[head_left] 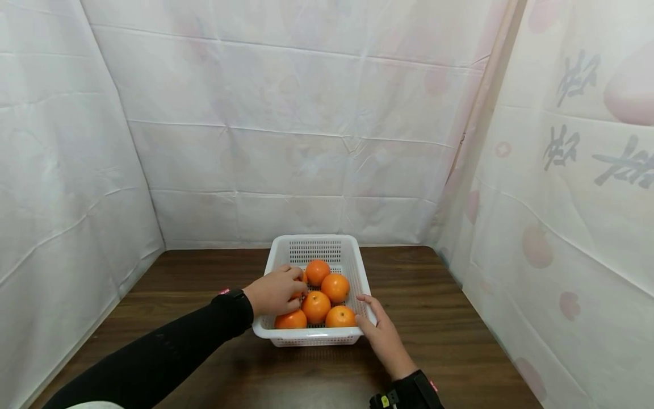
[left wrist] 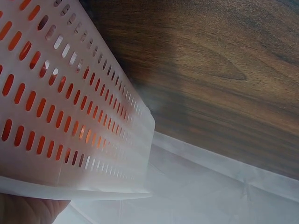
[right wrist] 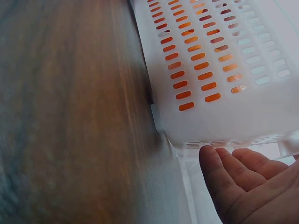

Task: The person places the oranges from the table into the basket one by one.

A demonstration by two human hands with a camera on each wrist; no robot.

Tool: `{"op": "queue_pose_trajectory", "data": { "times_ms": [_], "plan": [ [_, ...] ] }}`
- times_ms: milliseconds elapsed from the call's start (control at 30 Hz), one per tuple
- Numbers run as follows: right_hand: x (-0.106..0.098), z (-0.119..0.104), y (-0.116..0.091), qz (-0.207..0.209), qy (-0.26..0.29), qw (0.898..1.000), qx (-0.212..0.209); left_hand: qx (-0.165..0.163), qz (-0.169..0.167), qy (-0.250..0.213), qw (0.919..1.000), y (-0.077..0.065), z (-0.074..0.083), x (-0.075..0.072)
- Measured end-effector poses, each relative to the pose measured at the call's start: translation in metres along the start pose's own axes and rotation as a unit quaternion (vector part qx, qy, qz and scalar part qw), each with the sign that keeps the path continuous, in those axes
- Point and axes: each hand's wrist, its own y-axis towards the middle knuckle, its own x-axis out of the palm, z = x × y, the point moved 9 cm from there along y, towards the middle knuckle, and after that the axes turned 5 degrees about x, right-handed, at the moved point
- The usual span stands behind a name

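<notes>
A white plastic basket (head_left: 315, 336) with slotted sides stands on the dark wooden table and holds several oranges (head_left: 315, 307). My left hand (head_left: 278, 291) reaches in over its left side. The fingers curl round an orange (head_left: 298, 294) there, which they mostly cover. In the left wrist view, only part of the left hand (left wrist: 30, 210) shows past the basket's rim (left wrist: 70, 191). My right hand (head_left: 384, 335) touches the right rim near the front corner. From the right wrist, the fingers of that hand (right wrist: 252, 182) look loosely extended along the rim.
The wooden table (head_left: 429, 318) extends on both sides of the basket. A pale cloth sheet (head_left: 306, 142) hangs behind it, with more sheets on the left (head_left: 61, 170) and right (head_left: 562, 227). Several oranges lie close together in the basket.
</notes>
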Motion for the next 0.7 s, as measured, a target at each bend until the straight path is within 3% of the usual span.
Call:
{"op": "queue_pose_trajectory", "data": {
  "times_ms": [333, 700],
  "plan": [
    [-0.0003, -0.0021, -0.0004, -0.001, 0.005, 1.0, -0.002, -0.006, 0.001, 0.002, 1.0, 0.0014, -0.0036, 0.0048],
    [-0.0011, -0.0021, -0.0022, 0.003, 0.001, 1.0, -0.001, -0.03, -0.012, -0.03, 0.999, 0.0006, -0.0065, 0.005]
  ]
}}
